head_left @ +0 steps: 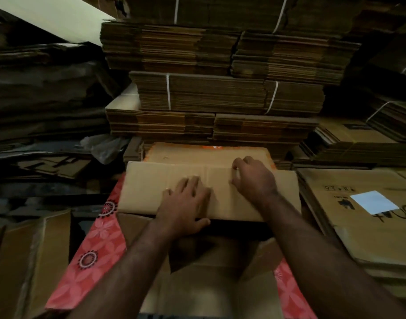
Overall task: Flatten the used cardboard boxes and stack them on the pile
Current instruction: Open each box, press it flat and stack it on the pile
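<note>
A flattened cardboard box, plain matte brown with faint vertical creases, lies at the centre of the frame on a low pile. The left hand lies open, palm down, fingers spread on its near middle. The right hand rests just beside it to the right, fingers curled at the far edge; whether it grips is unclear. Pink floral cloth shows underneath at lower left. Strapped bundles of corrugated cardboard rise behind.
</note>
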Motion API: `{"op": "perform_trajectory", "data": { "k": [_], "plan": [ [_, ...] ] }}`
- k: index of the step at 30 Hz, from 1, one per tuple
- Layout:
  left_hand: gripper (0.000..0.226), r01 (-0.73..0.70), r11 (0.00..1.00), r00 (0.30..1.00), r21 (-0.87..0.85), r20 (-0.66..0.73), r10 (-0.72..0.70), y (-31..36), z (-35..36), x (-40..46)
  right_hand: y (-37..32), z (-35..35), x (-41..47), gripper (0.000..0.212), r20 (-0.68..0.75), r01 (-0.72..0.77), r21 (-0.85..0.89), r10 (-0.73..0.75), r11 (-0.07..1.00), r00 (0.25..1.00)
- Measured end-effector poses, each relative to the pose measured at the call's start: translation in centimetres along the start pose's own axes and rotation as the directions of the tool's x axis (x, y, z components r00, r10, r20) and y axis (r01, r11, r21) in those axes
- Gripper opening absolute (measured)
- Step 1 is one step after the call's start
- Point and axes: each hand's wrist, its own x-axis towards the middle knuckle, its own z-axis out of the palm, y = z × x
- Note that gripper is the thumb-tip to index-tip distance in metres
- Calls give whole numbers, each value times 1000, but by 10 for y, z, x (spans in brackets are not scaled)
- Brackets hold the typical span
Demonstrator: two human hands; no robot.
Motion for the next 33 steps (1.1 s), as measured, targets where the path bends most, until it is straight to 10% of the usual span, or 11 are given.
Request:
{"op": "perform_trajectory", "data": {
  "k": [11, 16, 27, 33],
  "plan": [
    [86, 52, 999, 986, 6, 156, -52, -6, 28, 21, 24, 67, -38, 84, 220, 20, 196, -64, 980, 973],
    [85, 70, 997, 992, -12, 106, -68, -6, 33, 17, 39, 64, -96, 105, 233, -70, -31, 75, 997, 970],
    [88, 60, 998, 994, 1, 91, -59, -6, 34, 12, 122, 3, -207, 57, -10, -480, -205, 489, 853, 872],
    [86, 86, 996, 992, -31, 95, -83, -1, 32, 13, 106, 1, -169, 59, 44, -309, -31, 310, 950, 950]
  ]
}}
